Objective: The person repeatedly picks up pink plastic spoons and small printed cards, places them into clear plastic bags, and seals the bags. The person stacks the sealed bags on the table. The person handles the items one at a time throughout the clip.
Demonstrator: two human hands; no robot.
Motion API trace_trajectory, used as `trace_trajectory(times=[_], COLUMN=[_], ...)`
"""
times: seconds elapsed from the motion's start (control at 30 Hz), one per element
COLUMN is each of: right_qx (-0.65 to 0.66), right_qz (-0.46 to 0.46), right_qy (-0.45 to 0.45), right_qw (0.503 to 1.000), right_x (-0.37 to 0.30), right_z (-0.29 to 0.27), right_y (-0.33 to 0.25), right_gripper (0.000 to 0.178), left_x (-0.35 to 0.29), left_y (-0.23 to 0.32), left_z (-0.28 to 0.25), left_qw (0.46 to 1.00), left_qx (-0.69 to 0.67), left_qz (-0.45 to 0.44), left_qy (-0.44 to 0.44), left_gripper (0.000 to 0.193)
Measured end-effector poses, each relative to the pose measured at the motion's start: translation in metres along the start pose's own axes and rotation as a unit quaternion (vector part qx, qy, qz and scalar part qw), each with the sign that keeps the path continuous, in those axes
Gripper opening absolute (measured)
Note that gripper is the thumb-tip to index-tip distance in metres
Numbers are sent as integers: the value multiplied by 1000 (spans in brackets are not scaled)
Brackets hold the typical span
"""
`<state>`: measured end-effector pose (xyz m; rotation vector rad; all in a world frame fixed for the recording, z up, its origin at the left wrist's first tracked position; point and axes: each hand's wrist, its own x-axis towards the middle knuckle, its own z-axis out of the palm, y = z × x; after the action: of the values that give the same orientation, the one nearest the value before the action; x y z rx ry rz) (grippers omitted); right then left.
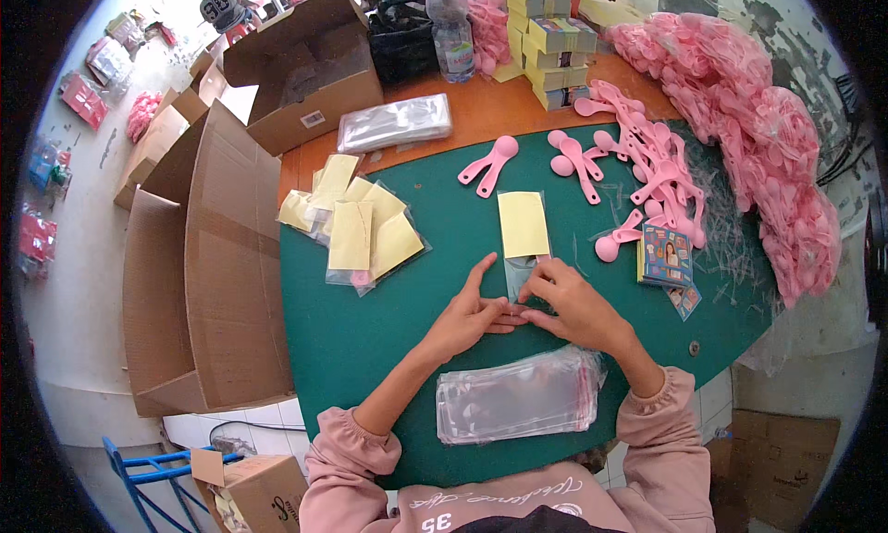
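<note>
A narrow clear plastic bag (pixel 520 278) with a pale yellow card (pixel 524 224) in its far part lies on the green tabletop in front of me. Something pink shows at the bag's edge beside my right fingers. My right hand (pixel 575 303) is closed, pinching the near end of the bag. My left hand (pixel 474 313) lies open at that same end, thumb stretched away and fingers reaching toward the right fingertips. Just nearer to me is a stack of empty clear bags (pixel 518 396). Left of the hands, filled bags with yellow cards (pixel 351 235) overlap in a pile.
Pink spoons (pixel 661 177) are heaped at right, near a stack of printed cards (pixel 664 255). Bundled pink spoons (pixel 740 117) line the far right edge. Cardboard boxes (pixel 236 265) flank the table's left. A water bottle (pixel 451 33) and card stacks (pixel 558 47) stand at the back.
</note>
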<state>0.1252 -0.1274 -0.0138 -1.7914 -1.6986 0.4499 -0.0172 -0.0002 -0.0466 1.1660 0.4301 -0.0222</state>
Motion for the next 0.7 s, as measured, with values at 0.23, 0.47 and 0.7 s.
trace_trajectory(times=[0.23, 0.47, 0.7], right_qx=[-43, 15, 337], right_qz=[-26, -64, 128], right_qy=[8, -54, -99], right_qw=[999, 996, 927], right_x=[4, 3, -14], right_z=[15, 4, -96], right_y=[0, 2, 52], right_gripper=[14, 11, 12], left_x=[1, 9, 6], left_y=[-2, -4, 6], left_z=[2, 14, 9], left_qw=[999, 985, 994], left_qx=[-22, 93, 36], left_qz=[-6, 54, 21], left_qy=[28, 133, 97], left_gripper=[58, 53, 22])
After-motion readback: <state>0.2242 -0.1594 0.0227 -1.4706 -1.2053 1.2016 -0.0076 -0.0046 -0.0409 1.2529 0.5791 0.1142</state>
